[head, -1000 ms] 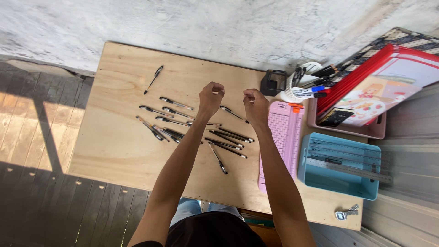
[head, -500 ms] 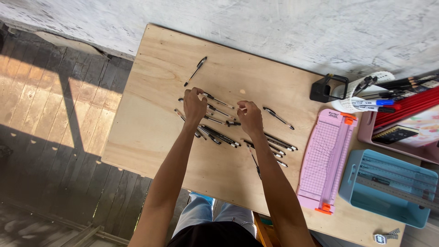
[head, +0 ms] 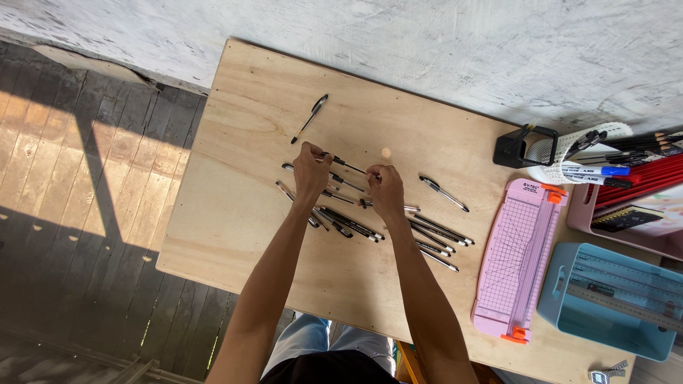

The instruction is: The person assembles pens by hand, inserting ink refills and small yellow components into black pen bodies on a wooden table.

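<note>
Black pen (head: pixel 348 166) between left hand (head: pixel 311 173) and right hand (head: pixel 385 190).

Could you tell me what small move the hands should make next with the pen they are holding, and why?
Probably draw the two hands apart along the pen. The left hand pinches one end, the right hand the other, and the pen is lifted above the scattered pens on the wooden table, which looks like a grip for pulling off a cap.
</note>
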